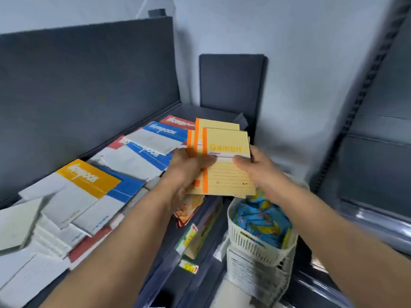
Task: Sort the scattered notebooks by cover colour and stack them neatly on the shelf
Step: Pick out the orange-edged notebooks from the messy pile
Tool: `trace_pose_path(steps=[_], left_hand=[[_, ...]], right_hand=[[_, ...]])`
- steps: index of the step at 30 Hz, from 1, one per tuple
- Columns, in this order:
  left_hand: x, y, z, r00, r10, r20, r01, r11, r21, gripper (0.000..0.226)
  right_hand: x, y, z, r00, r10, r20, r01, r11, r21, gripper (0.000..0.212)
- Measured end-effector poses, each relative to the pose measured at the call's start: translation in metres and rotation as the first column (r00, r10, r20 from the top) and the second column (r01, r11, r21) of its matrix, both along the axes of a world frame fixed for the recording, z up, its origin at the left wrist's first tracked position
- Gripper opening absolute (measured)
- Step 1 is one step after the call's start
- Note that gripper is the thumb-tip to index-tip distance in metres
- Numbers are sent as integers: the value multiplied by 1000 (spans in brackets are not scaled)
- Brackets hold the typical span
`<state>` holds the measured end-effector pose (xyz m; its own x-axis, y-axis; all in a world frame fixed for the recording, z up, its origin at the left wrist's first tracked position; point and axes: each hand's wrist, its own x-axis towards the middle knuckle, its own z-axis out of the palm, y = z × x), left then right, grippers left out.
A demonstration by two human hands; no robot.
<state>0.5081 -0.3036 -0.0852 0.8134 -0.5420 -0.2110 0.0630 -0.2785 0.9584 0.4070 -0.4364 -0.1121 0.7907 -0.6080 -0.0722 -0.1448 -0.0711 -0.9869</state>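
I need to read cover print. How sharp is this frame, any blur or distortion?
Head view: "Gambit" on the yellow notebooks, gripped by left hand and right hand, reads clearly; shelf notebooks at lower left smear with motion blur; the wide lens bows the shelf upright.

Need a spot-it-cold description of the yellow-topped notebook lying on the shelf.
On the dark grey shelf at left, notebooks lie overlapping in a row along the back panel. Near its close end lies the yellow-topped notebook, partly over a blue-topped one. Only it has a yellow band above white; the neighbours' bands are blue or red.
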Motion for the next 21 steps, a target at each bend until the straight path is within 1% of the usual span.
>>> trace_pose_path(steps=[2,4,6,8,11,14,16,18,21], left_hand=[[-27,-34,-7,992,-130,-3,130,992,8,18],[-55,-67,-14,974,-227,23,227,974,0,20],[-81,-97,-15,956,-288,45,289,957,-1,22],[-106,-127,-14,933,-359,31,359,933,7,26],[-137,-172,-14,893,-449,29,448,893,32,18],[-164,-213,-18,862,-506,31,504,862,64,9],[-181,-242,-22,855,-517,31,512,853,102,12],[-193,-273,-30,862,-505,32,496,856,148,17],[-197,-300,-48,876,-482,-9,470,850,237,21]], right_hand=[[-43,-19,0,991,-132,-34,133,991,4,12],[-82,-38,3,970,-238,-56,236,971,-31,13],[-115,-55,7,949,-309,-71,305,951,-51,14],[-148,-73,11,925,-372,-79,369,928,-46,14],[-185,-106,10,887,-453,-89,454,891,-20,18],[-211,-140,6,838,-534,-111,538,843,4,21],[-224,-165,1,808,-572,-143,579,815,14,22],[-234,-192,-8,794,-577,-194,591,807,18,24],[-241,-221,-26,798,-530,-286,561,827,31,24]])
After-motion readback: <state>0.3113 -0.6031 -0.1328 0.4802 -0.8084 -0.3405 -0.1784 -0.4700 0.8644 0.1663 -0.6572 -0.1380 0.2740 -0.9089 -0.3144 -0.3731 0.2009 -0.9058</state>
